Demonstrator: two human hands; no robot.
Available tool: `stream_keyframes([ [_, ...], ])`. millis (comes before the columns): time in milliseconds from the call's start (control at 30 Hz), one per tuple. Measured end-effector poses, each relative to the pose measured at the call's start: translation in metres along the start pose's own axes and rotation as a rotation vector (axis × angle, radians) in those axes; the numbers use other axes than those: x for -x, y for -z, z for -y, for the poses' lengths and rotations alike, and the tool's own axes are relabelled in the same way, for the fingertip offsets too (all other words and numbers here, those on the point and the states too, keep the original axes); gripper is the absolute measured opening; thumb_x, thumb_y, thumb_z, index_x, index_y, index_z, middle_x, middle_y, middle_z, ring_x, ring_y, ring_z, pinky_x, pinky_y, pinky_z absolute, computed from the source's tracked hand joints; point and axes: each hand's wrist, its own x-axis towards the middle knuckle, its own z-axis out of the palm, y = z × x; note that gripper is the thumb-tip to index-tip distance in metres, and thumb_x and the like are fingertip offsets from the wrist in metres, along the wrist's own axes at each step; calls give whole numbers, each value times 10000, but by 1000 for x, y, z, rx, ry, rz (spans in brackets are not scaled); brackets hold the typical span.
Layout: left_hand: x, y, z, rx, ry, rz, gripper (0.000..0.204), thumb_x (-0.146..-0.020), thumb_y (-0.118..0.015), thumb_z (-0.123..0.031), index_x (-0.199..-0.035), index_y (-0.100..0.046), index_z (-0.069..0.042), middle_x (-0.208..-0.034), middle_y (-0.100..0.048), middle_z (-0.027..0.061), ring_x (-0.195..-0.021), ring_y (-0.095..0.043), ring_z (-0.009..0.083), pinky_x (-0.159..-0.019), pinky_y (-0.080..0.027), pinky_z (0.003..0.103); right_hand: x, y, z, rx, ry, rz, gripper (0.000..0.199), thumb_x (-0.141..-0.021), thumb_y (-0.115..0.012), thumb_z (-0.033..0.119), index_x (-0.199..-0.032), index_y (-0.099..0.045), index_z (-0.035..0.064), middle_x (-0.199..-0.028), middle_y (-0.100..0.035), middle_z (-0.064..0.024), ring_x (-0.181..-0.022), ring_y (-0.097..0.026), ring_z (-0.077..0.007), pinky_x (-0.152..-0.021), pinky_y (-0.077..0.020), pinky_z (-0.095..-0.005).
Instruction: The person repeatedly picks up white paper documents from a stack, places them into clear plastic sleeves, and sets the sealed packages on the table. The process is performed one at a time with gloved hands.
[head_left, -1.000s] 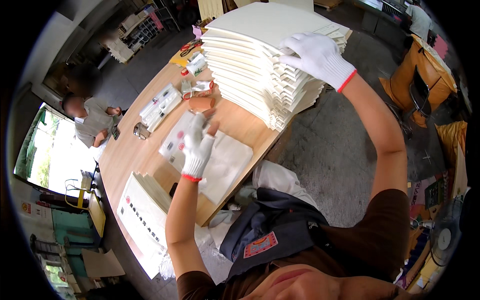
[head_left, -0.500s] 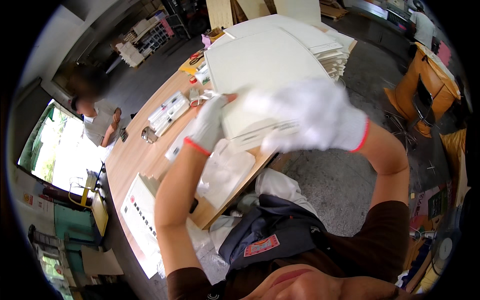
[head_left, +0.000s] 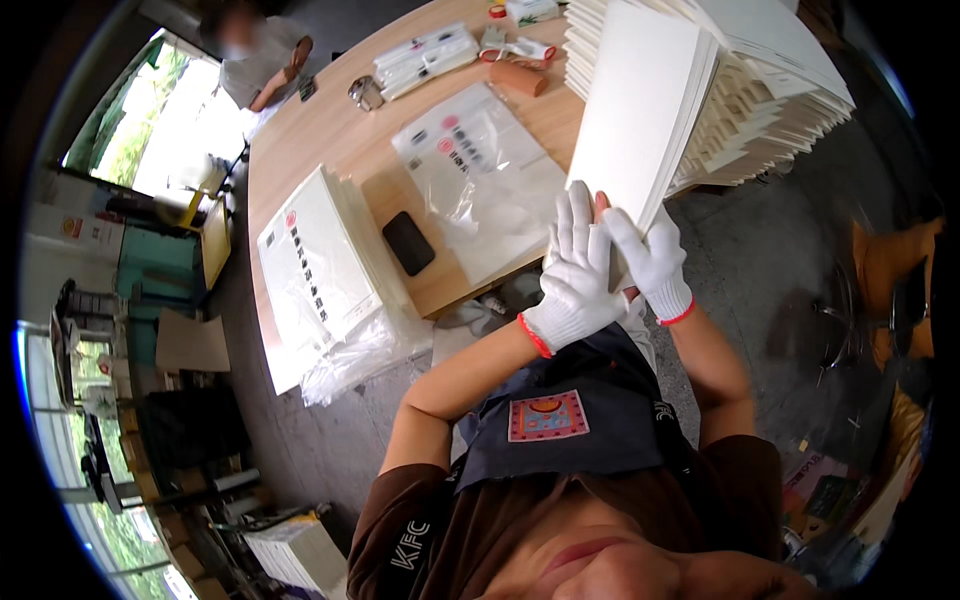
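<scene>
Both my hands wear white knit gloves with red cuffs, and a bare fingertip shows between them. My left hand lies flat against the near end of a thin bundle of white paper sheets, its fingers stretched out. On the bundle's lower right corner my right hand is closed, part of its grip hidden by the paper. The bundle stands tilted, leaning toward a tall pile of folded white sheets behind it and to the right.
On the wooden table lie clear plastic bags, a black phone, a stack of bagged white packets, a metal cup, a brown block and scissors. A person is at the far left edge.
My hands have come nearer my body and together at the bundle's near end; the right hand was sweeping across a sheet. The view has turned, showing more of the table's left side.
</scene>
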Motion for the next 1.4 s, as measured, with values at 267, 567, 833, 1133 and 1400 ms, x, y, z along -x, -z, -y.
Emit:
stream_keyframes([
  [267,-15,55,147,-549,254,-480,513,-750,-711,-124,-1225,-533,-42,-1065,-608,145,-981,-582,263,-859,-469,365,36,39,-23,845,647,502,172,-877,-582,195,-996,-656,96,-916,-613,-130,-757,-664,-283,-616,-532,-387],
  [567,0,90,126,686,495,139,363,-826,-517,-9,-1184,-568,-43,-867,-629,-6,-697,-517,64,-634,-439,221,17,-34,-72,1033,272,725,205,-839,-587,286,-865,-622,86,-857,-604,-123,-670,-661,-286,-552,-545,-417],
  [833,35,120,163,788,609,-420,363,-937,-439,-60,-1293,-499,-33,-973,-635,17,-617,-510,54,-622,-475,217,-1,-12,-38,980,387,951,222,-853,-557,305,-889,-613,93,-850,-598,-107,-764,-654,-263,-608,-539,-392],
  [1133,12,138,135,535,363,-247,328,-925,-488,-111,-1231,-597,-65,-663,-543,11,-574,-507,124,-587,-451,287,1,-59,-42,897,403,663,226,-891,-548,306,-879,-593,85,-807,-556,-101,-723,-638,-317,-616,-519,-436],
  [1400,116,45,98,362,3,-221,352,-690,-601,49,-1019,-665,-58,-796,-660,71,-599,-607,206,-583,-500,339,-32,-49,-88,-463,-574,812,349,-892,-618,337,-1019,-642,13,-900,-683,-66,-784,-650,-199,-732,-505,-364],
])
